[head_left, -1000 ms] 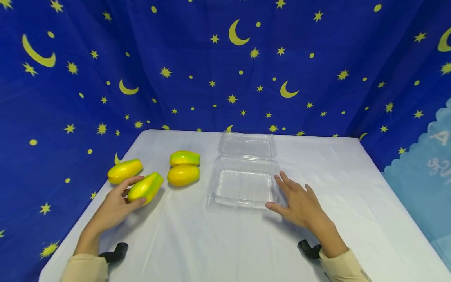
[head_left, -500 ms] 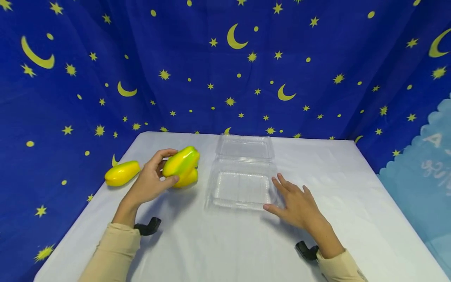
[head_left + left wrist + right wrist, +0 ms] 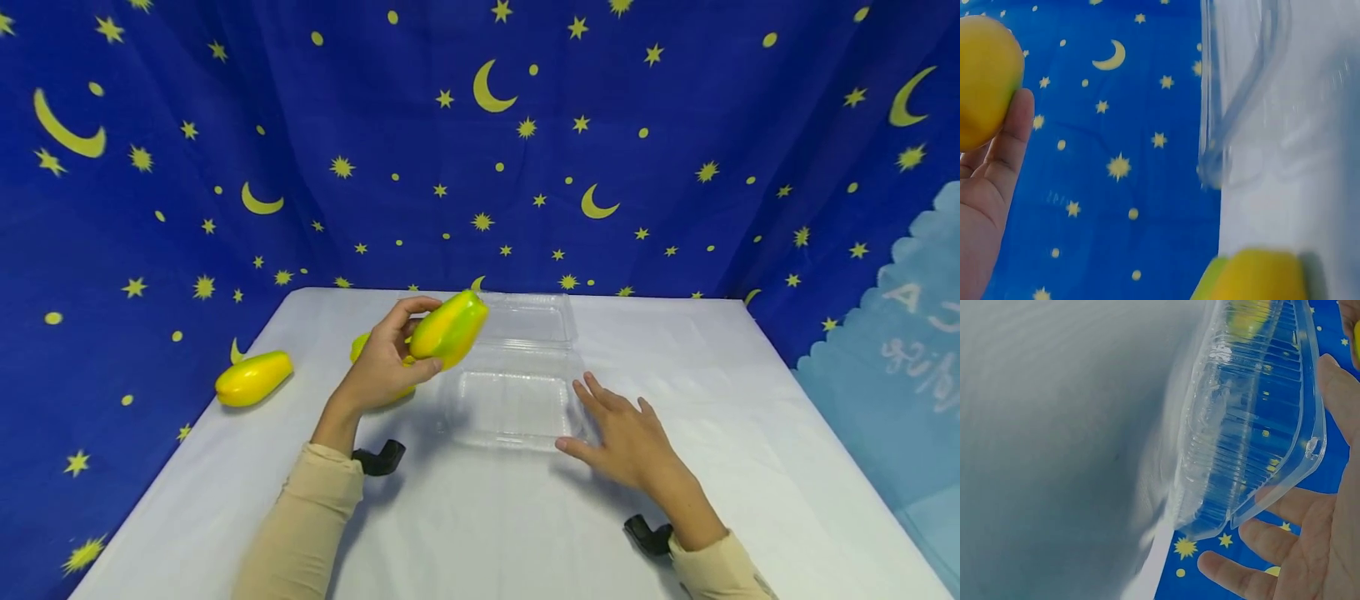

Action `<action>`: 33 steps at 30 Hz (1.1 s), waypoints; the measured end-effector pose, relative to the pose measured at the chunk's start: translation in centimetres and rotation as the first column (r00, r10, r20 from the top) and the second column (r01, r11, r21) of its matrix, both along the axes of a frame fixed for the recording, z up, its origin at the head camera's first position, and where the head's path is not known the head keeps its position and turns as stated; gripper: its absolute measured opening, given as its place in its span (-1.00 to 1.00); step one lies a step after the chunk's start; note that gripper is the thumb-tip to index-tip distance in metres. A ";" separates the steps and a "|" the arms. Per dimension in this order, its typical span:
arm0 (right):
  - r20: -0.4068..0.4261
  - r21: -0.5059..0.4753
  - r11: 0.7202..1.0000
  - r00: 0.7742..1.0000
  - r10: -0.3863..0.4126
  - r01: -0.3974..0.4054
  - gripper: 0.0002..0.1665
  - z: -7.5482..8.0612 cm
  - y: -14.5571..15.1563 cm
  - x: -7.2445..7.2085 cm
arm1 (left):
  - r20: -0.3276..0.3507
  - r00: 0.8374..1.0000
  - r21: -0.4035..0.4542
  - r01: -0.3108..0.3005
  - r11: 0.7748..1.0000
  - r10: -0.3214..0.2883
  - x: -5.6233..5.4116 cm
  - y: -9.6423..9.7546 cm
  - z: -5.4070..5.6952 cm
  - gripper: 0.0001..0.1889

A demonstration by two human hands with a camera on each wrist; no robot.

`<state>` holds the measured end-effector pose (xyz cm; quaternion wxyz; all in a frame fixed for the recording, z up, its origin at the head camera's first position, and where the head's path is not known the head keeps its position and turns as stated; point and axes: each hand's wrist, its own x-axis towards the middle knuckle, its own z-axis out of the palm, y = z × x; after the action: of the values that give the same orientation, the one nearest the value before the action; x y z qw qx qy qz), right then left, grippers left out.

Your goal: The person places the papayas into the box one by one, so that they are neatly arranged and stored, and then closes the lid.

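Note:
My left hand (image 3: 382, 362) grips a yellow-green papaya (image 3: 450, 329) and holds it in the air, near the left side of a clear plastic clamshell container (image 3: 502, 442). In the left wrist view the raised papaya (image 3: 988, 81) sits against the fingers. The container lies with its lid (image 3: 528, 321) folded back, away from me. My right hand (image 3: 630, 442) is at its right side with fingers spread. In the right wrist view the fingers lie along the container's wall (image 3: 1241, 425); whether they press on it I cannot tell.
One papaya (image 3: 255, 379) lies at the table's left edge. Two more, a greener papaya (image 3: 358, 343) and a yellow papaya (image 3: 403, 396), are partly hidden behind my left hand. A blue star-patterned cloth (image 3: 420, 125) hangs behind the white table (image 3: 480, 525).
My left hand has lifted the papaya from the left of the table and carried it right and up, past the middle pair, toward the container. My right hand has stayed at the container's side.

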<state>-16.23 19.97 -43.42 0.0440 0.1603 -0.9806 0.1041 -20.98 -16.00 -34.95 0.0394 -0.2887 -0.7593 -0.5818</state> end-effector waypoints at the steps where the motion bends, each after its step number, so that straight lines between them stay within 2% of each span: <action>1: 0.000 0.000 1.000 1.000 0.001 -0.001 0.16 0.0 0.0 0.0 | 0.007 1.000 -0.004 0.007 1.000 -0.007 -0.1 0.4 -0.1 -0.23; 12: 0.011 0.027 1.000 1.000 -0.003 0.002 0.18 0.0 -0.2 -0.1 | 0.057 0.994 -0.056 0.092 0.994 -0.089 -0.3 4.2 -2.2 -0.24; 16: 0.012 0.026 1.000 1.000 -0.006 0.006 0.18 0.0 -0.3 -0.1 | 0.030 0.994 -0.128 0.109 0.986 -0.106 -0.3 5.6 -3.1 -0.24; 21: 0.002 0.028 0.999 1.000 -0.018 0.017 0.17 -0.1 -0.1 0.0 | -0.017 0.990 -0.228 0.132 0.965 -0.139 -0.4 7.5 -4.4 -0.22; 26: 0.013 0.007 1.000 1.000 -0.007 0.007 0.16 0.0 0.1 -0.2 | -0.030 0.992 -0.246 0.111 0.963 -0.122 -0.2 8.3 -5.1 -0.22; 29: 0.021 0.007 1.000 1.000 -0.001 0.001 0.16 0.1 0.2 -0.3 | -0.016 0.990 -0.270 0.131 0.954 -0.140 -0.2 8.6 -5.3 -0.22; 33: 0.024 0.002 1.000 1.000 0.005 -0.005 0.16 0.1 0.2 -0.2 | 0.029 0.985 -0.322 0.169 0.932 -0.169 -0.2 9.0 -5.6 -0.23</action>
<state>-16.48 20.19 -43.31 0.0316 0.1617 -0.9807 0.1054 -21.14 -7.03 -40.56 -0.0589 -0.3552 -0.8167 -0.4509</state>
